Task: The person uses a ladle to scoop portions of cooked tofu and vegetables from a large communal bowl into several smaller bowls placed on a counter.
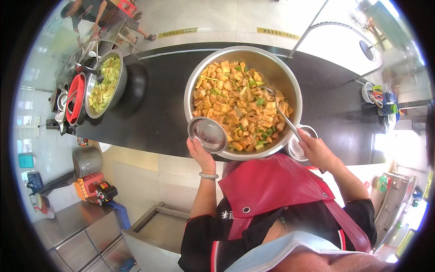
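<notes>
A wide stainless steel basin (282, 73) stands on the black counter, filled with chunks of cooked food (234, 105) and pieces of green onion. My left hand (200, 153) holds a small metal bowl (207, 134) over the basin's near-left rim; I see no food in it. In my right hand (314, 149) is the handle of a metal ladle (287, 119), whose head rests among the chunks at the right of the basin. Under that hand, close to the basin, sit small metal bowls (295, 149), partly hidden by the hand.
To the left stands a second steel basin (122, 81) of sliced green vegetables with a ladle in it, beside a red basket (80, 98). A metal rail (170, 54) edges the counter's far side. Scissors and small containers (368, 93) sit at right. Another person (98, 17) bends at upper left.
</notes>
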A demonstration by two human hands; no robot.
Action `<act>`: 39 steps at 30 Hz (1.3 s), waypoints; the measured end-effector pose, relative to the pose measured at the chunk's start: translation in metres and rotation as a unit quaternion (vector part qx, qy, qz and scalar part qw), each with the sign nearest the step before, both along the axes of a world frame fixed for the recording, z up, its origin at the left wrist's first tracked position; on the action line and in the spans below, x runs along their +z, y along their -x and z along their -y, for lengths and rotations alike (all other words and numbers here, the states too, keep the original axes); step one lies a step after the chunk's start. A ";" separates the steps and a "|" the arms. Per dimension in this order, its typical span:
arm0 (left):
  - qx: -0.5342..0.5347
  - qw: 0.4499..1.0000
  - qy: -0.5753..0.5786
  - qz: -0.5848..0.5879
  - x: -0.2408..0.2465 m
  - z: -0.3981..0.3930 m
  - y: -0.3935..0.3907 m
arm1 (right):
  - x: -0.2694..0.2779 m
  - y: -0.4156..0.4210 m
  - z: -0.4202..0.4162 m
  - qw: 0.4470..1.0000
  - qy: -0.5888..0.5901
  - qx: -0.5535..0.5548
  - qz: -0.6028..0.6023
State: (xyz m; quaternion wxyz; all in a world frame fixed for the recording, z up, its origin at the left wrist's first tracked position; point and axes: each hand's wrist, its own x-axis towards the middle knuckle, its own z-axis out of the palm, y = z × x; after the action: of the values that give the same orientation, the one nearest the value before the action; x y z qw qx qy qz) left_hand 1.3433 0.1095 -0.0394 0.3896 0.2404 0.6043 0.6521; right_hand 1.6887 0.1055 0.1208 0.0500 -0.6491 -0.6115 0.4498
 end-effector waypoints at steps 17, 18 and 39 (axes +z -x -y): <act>0.011 1.000 -0.016 0.007 -0.008 0.000 0.003 | 0.010 -0.025 -0.042 0.964 0.185 -0.086 -0.172; 0.015 1.000 -0.018 0.002 -0.007 -0.001 0.001 | 0.014 -0.024 -0.032 0.958 0.202 -0.102 -0.174; -0.117 0.990 0.017 -0.076 0.081 -0.029 0.013 | -0.010 -0.015 0.002 0.666 0.261 -0.349 -0.606</act>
State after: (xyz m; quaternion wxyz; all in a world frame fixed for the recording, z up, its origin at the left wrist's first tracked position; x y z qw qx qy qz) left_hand 1.3307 0.1388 0.0421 0.4199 0.3515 0.6107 0.5720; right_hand 1.7033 0.1033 0.1109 0.3910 -0.3861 -0.0330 0.8348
